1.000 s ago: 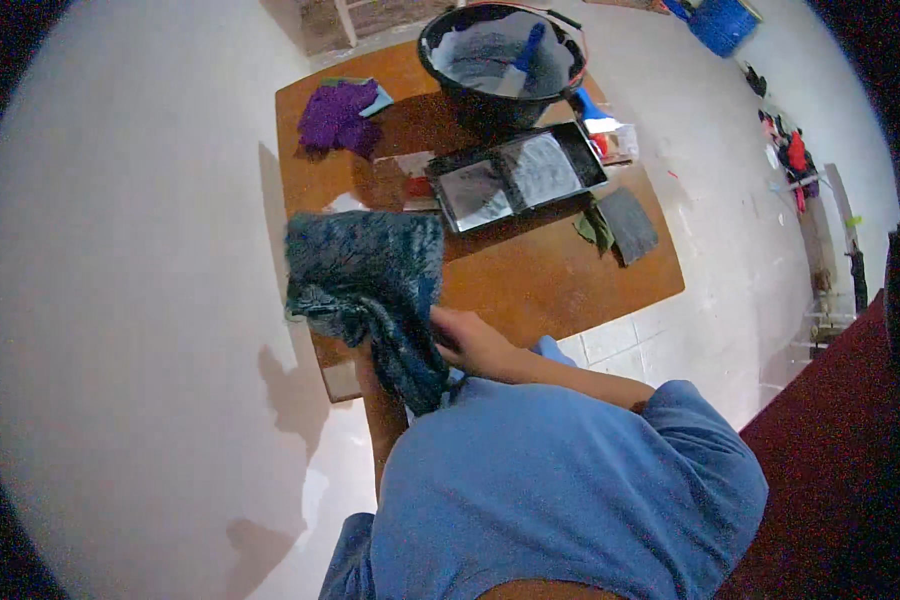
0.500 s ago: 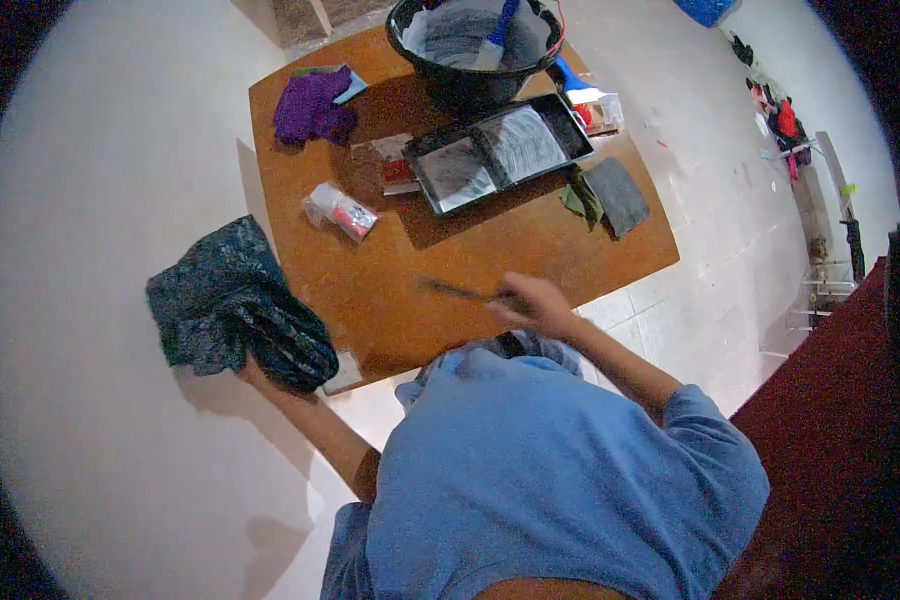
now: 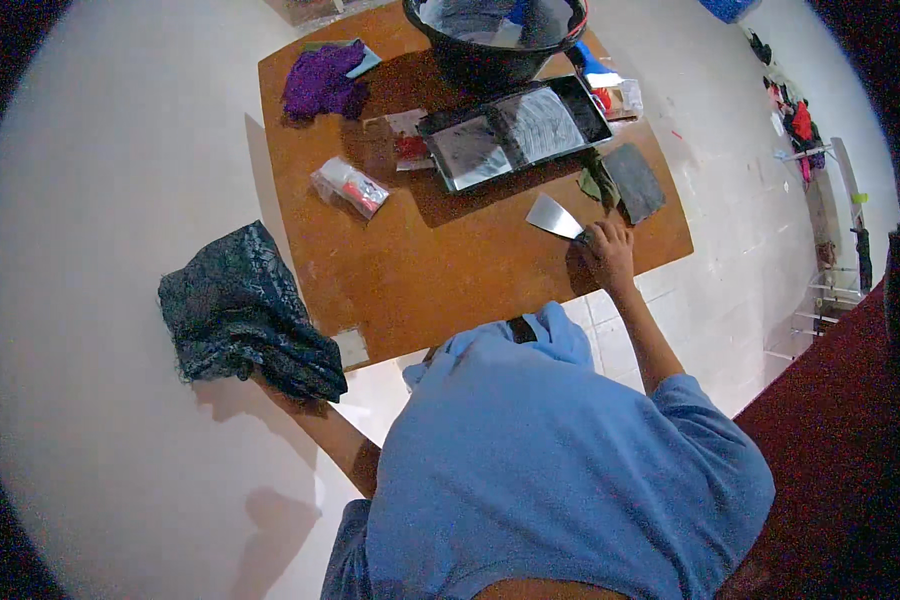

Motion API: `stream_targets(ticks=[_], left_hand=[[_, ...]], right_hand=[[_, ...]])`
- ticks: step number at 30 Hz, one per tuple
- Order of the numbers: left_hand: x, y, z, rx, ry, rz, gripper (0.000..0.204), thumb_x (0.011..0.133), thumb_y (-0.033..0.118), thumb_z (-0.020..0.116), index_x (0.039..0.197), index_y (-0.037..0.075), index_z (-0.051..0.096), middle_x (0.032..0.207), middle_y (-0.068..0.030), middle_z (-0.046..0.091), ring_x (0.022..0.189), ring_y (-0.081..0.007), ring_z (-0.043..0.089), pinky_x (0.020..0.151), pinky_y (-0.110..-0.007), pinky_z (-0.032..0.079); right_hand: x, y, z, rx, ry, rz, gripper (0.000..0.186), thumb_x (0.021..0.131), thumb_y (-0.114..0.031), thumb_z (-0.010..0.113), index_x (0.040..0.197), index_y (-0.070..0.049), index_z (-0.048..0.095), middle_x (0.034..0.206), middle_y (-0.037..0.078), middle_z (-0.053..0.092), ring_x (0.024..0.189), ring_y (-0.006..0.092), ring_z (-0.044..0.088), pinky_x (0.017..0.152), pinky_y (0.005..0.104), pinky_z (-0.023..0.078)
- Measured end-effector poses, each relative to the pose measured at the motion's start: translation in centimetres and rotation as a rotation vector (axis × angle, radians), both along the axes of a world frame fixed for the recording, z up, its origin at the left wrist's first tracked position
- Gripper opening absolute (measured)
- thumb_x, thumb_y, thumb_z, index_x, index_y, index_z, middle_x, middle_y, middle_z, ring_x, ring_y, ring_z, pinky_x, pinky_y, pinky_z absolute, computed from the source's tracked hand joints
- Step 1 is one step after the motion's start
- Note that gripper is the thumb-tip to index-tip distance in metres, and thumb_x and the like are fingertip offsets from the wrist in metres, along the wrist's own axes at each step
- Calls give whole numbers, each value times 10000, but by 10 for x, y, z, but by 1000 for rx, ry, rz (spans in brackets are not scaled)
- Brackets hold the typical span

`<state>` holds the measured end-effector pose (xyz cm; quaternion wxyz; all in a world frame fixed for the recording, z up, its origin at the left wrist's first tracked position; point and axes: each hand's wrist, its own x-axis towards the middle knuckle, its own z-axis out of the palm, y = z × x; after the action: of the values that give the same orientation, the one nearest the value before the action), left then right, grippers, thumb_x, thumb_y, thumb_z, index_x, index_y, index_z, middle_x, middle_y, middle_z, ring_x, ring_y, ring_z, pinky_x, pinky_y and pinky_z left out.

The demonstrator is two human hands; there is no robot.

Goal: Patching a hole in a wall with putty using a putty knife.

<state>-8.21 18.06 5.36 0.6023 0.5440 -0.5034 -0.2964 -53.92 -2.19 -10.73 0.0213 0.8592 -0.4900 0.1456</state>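
In my right hand is a putty knife with a broad metal blade, low over the table's right part. Its blade points left and away from me. Just beyond that hand lie a grey rectangular pad and a crumpled green piece of cloth or paper. My left hand holds up a dark patterned cloth off the table's left edge, beside the white wall; the cloth covers most of the fingers.
On the brown table stand a black paint tray with whitish residue and a black bucket with a blue-handled brush. A purple cloth, a plastic-wrapped packet and a red-and-white packet lie left of the tray.
My right hand has moved right and away from me with the putty knife, from the table's near edge to beside the grey pad. The dark cloth stays in my left hand.
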Motion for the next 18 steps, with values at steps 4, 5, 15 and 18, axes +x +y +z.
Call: stream_targets(ticks=[4,5,15,18], left_hand=[[-17,4,6,27,-121,-8,786,764,322,718,1428,85,370,1461,-214,368,1315,-437,362,1103,-542,278],[-13,2,7,36,-155,-4,791,760,321,722,1428,85,370,1461,-215,368,1315,-438,362,1103,-542,278],[-105,-45,1,106,-439,-12,834,725,311,758,1427,85,369,1460,-228,362,1314,-448,357,1098,-543,280],[-108,-56,-10,-26,-444,-124,978,565,229,830,1412,66,369,1474,-264,309,1331,-473,309,1084,-555,268]], right_hand=[[55,11,34,27,-271,-111,350,790,-205,736,1087,-76,603,1143,120,552,1085,336,502,914,439,411],[83,17,52,44,-434,-71,298,808,-168,734,1059,-65,611,1135,134,549,1080,313,511,913,427,411],[200,72,166,1473,-877,414,1036,696,-318,805,1497,-76,195,1464,148,362,1326,295,378,1114,415,308],[179,67,147,1608,-563,108,704,744,-282,746,1340,-19,480,1244,143,589,1150,271,553,1015,404,427]])
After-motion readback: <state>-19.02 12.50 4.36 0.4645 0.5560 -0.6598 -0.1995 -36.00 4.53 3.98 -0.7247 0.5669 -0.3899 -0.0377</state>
